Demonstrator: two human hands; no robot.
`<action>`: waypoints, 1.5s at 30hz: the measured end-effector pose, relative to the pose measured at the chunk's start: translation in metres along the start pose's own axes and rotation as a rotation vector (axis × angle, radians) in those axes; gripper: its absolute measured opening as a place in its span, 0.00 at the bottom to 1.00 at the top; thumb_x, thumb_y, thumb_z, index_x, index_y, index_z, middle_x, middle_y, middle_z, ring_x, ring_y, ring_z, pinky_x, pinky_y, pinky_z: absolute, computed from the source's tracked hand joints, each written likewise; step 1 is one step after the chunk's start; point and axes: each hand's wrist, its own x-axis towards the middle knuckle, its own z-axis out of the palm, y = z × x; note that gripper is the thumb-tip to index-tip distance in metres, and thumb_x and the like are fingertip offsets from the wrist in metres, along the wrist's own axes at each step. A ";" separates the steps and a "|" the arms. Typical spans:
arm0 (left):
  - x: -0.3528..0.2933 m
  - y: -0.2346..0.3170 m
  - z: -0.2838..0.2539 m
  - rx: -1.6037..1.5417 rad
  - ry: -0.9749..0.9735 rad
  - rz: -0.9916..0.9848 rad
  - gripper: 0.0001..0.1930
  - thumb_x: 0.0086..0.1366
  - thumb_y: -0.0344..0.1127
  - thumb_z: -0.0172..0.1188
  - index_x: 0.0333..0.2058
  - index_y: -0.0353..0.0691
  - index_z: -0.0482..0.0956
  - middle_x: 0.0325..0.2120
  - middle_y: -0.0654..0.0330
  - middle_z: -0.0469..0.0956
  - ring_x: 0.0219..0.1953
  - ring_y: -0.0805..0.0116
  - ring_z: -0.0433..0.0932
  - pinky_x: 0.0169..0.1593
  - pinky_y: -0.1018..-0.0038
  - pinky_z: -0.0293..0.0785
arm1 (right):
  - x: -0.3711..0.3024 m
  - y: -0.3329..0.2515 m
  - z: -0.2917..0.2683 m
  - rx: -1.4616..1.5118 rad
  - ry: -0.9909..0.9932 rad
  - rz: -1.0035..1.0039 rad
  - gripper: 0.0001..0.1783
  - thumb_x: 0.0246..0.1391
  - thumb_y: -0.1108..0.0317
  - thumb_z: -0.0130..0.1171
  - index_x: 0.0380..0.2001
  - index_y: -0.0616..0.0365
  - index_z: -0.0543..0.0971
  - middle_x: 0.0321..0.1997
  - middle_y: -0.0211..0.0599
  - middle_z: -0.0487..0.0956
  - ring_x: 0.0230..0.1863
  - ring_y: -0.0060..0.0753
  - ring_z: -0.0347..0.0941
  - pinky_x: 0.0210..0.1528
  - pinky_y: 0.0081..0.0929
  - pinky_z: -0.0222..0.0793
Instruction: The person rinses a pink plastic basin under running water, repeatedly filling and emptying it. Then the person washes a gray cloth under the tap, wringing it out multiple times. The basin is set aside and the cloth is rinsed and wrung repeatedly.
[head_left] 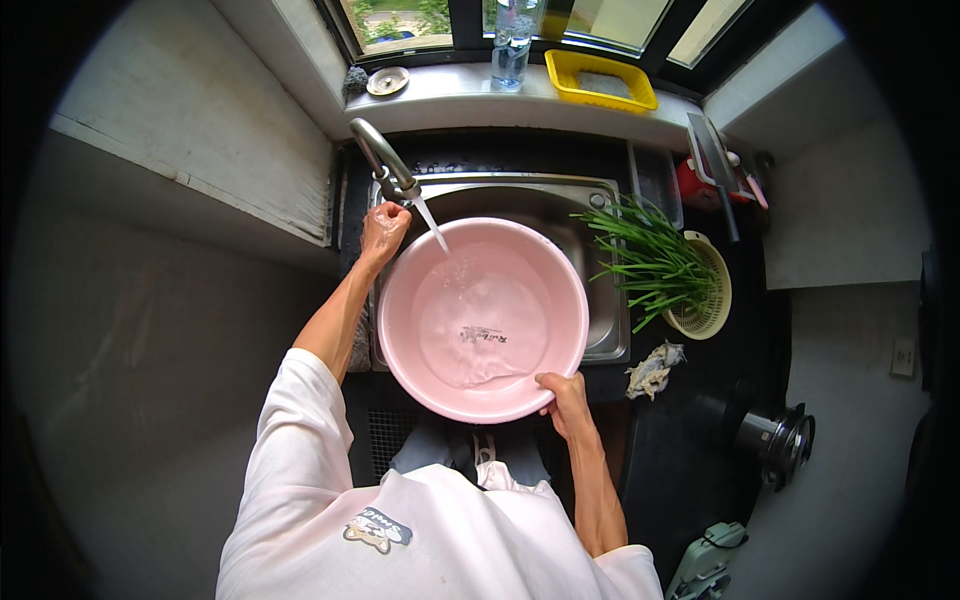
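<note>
basin: big pink basin (483,318) sat over the sink (603,335), under the tap (385,160)
right hand: right hand (562,392) pinched the near rim, fingers curled shut
left hand: left hand (384,229) up at the far-left rim by the tap, grip unclear
nearer hand: both touching, opposite sides

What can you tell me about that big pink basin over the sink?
The pink basin is round, wide and shallow, seemingly smooth plastic, with a small dark mark inside. It sits over the steel sink, holding shallow water as a stream from the tap falls in. The right hand grips its near rim; the left hand is at its far-left edge.
</note>
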 end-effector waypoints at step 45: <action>-0.038 0.063 0.038 0.560 -0.099 0.533 0.19 0.77 0.47 0.47 0.38 0.36 0.77 0.33 0.42 0.83 0.38 0.40 0.83 0.42 0.47 0.79 | 0.003 -0.006 0.001 -0.032 0.009 0.037 0.18 0.50 0.67 0.59 0.38 0.74 0.79 0.27 0.39 0.80 0.18 0.26 0.73 0.16 0.21 0.68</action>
